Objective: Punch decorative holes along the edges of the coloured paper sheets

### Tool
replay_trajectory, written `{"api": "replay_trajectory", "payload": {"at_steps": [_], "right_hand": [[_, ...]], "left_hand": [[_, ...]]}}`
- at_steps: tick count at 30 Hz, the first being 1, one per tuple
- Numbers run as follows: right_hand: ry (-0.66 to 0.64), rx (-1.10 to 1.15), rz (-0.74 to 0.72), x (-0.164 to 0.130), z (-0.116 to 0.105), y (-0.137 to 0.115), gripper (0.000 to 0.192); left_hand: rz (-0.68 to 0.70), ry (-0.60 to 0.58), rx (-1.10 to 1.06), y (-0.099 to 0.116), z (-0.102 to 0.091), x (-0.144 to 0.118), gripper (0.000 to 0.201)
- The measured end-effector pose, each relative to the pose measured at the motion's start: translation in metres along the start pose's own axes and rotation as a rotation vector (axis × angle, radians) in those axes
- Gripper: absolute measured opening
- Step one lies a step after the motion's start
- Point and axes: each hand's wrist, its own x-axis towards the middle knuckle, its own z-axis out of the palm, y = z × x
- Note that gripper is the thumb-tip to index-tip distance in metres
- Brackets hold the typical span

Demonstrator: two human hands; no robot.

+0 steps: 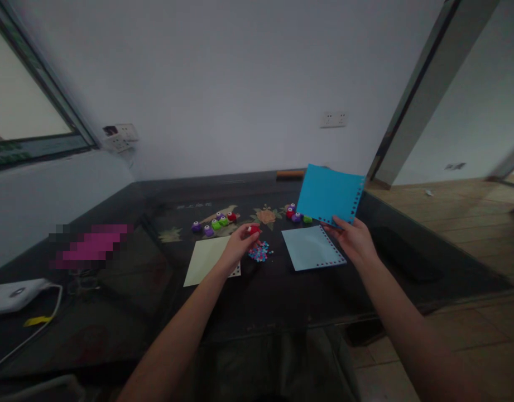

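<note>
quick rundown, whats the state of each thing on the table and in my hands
left hand: grip closed on red punch
right hand: holds blue sheet raised, edges punched
light blue sheet: flat on table, edges punched
cream sheet: flat, partly under left hand
paper bits: loose pile
other punches: resting on table

Right hand [355, 241] lifts blue paper [328, 194]; left hand [239, 244] grips red punch [254, 229].

no readable text
faint pale marks on the dark table [282, 290], centre of frame, are too blurred to read.
</note>
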Motion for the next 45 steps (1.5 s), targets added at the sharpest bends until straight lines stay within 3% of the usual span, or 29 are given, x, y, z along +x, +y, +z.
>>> {"api": "replay_trajectory", "payload": {"at_steps": [6,11,15,21,27,31,38,45], "right_hand": [[0.07,0.019,-0.019,-0.001,-0.043,0.006,0.033],[0.099,0.061,-0.033,-0.007,-0.057,0.012,0.035],[0.087,0.035,-0.056,-0.01,-0.064,0.013,0.03],[0.066,0.029,-0.037,-0.013,-0.064,0.014,0.032],[0.072,0.039,-0.036,-0.016,-0.057,0.012,0.034],[0.059,0.031,-0.04,-0.017,-0.055,0.011,0.035],[0.046,0.03,-0.026,-0.016,-0.056,0.013,0.033],[0.054,0.057,-0.014,-0.019,-0.053,0.01,0.031]], "left_hand": [[0.057,0.048,0.152,0.001,0.006,0.002,0.032],[0.098,-0.008,0.181,0.008,0.019,0.01,0.024],[0.168,-0.024,0.212,0.015,0.035,0.031,0.023],[0.206,-0.086,0.232,0.023,0.077,0.087,0.025],[0.336,0.036,0.58,0.01,0.12,0.142,0.023],[0.421,0.005,0.793,-0.008,0.14,0.16,0.025],[0.47,-0.04,1.1,-0.023,0.149,0.172,0.025],[0.419,-0.055,1.146,-0.027,0.145,0.179,0.027]]}}
